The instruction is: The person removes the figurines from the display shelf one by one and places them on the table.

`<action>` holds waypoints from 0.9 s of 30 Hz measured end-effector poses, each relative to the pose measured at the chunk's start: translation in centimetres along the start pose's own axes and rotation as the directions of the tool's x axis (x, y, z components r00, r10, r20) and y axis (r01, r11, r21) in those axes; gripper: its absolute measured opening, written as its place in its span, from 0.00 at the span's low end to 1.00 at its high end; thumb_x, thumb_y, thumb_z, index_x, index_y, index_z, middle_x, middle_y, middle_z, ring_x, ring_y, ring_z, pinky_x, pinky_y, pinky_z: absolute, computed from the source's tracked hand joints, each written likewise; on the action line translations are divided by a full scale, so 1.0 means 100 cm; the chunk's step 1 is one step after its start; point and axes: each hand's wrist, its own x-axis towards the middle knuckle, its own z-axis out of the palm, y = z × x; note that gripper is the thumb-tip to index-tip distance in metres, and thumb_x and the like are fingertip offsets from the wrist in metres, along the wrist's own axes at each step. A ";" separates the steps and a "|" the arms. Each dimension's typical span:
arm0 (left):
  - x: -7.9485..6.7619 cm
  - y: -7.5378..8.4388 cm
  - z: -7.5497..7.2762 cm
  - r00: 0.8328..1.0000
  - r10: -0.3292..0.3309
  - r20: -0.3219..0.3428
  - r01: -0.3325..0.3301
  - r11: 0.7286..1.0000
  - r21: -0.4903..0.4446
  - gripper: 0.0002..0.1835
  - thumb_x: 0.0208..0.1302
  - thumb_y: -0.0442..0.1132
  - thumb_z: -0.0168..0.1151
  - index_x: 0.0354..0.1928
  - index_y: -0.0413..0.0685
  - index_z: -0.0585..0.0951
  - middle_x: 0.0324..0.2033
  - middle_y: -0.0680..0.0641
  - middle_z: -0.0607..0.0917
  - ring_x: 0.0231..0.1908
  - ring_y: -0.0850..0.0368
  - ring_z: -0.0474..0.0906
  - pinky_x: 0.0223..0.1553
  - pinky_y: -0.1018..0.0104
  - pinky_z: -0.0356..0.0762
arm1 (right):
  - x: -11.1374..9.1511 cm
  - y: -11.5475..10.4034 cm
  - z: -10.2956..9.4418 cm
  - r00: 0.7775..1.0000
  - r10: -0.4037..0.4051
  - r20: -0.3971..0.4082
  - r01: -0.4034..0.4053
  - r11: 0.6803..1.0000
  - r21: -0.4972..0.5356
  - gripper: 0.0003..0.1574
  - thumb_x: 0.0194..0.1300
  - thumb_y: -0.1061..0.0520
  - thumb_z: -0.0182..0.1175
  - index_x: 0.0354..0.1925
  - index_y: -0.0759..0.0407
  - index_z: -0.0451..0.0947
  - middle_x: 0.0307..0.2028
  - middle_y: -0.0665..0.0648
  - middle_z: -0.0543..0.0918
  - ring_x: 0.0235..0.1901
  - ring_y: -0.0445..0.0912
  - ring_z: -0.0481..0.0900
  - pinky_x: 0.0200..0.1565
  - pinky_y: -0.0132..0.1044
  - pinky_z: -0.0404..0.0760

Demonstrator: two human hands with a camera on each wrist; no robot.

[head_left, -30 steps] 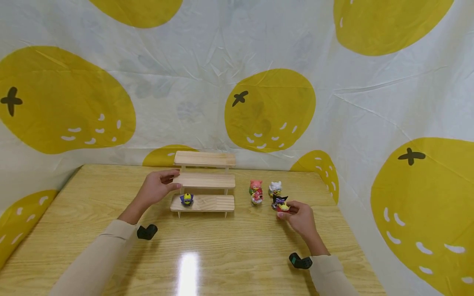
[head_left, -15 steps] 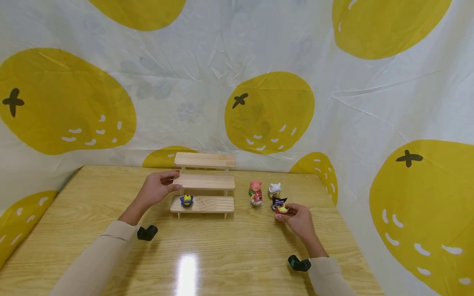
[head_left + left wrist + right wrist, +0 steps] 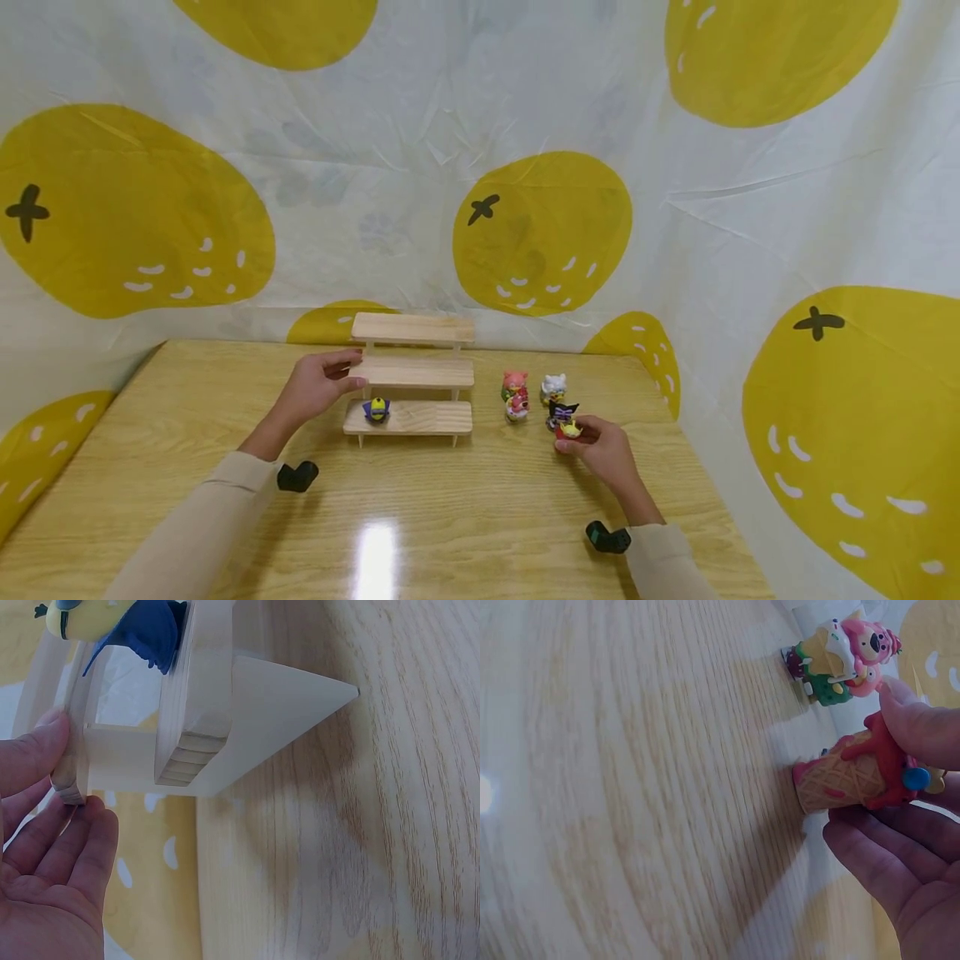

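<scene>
My left hand (image 3: 315,387) grips the left end of the middle board of a three-tier wooden display stand (image 3: 412,372). In the left wrist view, the thumb lies on top of that board and the fingers are underneath. A yellow figurine with a blue cape (image 3: 377,409) stands at the left of the lowest tier. On the right, my right hand (image 3: 606,452) pinches an ice-cream-cone figurine (image 3: 855,772) with red topping between thumb and fingers, its base close over the table. Just behind it is a figurine with black pointed ears and a purple bow (image 3: 561,412).
Between the stand and my right hand are a pink-eared figurine (image 3: 514,383) and, in front of it, a pink bear figurine (image 3: 517,407). A white figurine (image 3: 553,387) stands to their right. Behind the wooden table (image 3: 435,500) hangs a fruit-print cloth (image 3: 405,200).
The head view has tilted slightly upward, so everything sits a little lower. Both hands keep their grips and have hardly moved.
</scene>
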 end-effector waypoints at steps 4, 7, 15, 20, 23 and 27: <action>0.000 -0.002 0.001 1.000 0.000 -0.005 0.000 1.000 0.005 0.28 0.71 0.44 0.70 0.68 0.39 0.79 0.67 0.36 0.81 0.67 0.36 0.78 0.65 0.45 0.82 | -0.001 0.002 -0.002 1.000 -0.020 0.014 0.020 1.000 0.000 0.36 0.59 0.55 0.79 0.61 0.70 0.81 0.57 0.72 0.84 0.52 0.60 0.87 0.50 0.45 0.91; 0.001 -0.003 0.002 1.000 0.009 -0.008 -0.009 1.000 0.012 0.27 0.71 0.43 0.70 0.67 0.39 0.80 0.67 0.37 0.80 0.67 0.36 0.79 0.64 0.44 0.82 | -0.002 0.003 -0.005 1.000 -0.024 0.007 0.024 1.000 0.017 0.33 0.60 0.54 0.78 0.60 0.67 0.82 0.56 0.70 0.85 0.53 0.59 0.88 0.51 0.43 0.91; 0.002 -0.005 0.000 1.000 0.010 -0.009 -0.009 0.999 0.036 0.26 0.71 0.43 0.70 0.67 0.40 0.80 0.67 0.37 0.81 0.66 0.37 0.79 0.63 0.45 0.84 | -0.001 -0.004 -0.026 0.993 -0.083 -0.082 0.089 0.993 0.072 0.24 0.64 0.59 0.74 0.56 0.67 0.84 0.56 0.70 0.87 0.57 0.61 0.87 0.53 0.34 0.90; 0.003 -0.006 -0.001 1.000 0.011 -0.007 -0.011 0.999 0.032 0.27 0.70 0.43 0.70 0.67 0.40 0.80 0.66 0.36 0.82 0.66 0.36 0.79 0.63 0.45 0.84 | 0.001 -0.017 -0.033 0.981 -0.121 -0.151 0.133 0.988 0.078 0.21 0.65 0.61 0.73 0.55 0.67 0.85 0.55 0.69 0.88 0.57 0.61 0.87 0.50 0.20 0.86; 0.003 -0.005 -0.001 1.000 0.016 0.003 -0.016 0.999 0.036 0.28 0.71 0.43 0.69 0.68 0.40 0.79 0.66 0.36 0.81 0.66 0.36 0.79 0.63 0.46 0.84 | 0.000 -0.027 -0.034 0.977 -0.135 -0.162 0.154 0.982 0.110 0.20 0.65 0.63 0.73 0.54 0.68 0.85 0.53 0.69 0.89 0.54 0.56 0.89 0.46 0.16 0.84; 0.003 -0.003 -0.001 1.000 0.017 0.017 -0.018 0.999 0.040 0.29 0.71 0.42 0.69 0.70 0.39 0.78 0.67 0.36 0.81 0.67 0.36 0.78 0.63 0.45 0.83 | -0.002 -0.039 -0.033 0.977 -0.151 -0.152 0.177 0.968 0.178 0.19 0.65 0.65 0.72 0.54 0.70 0.86 0.52 0.71 0.88 0.47 0.41 0.90 0.44 0.19 0.86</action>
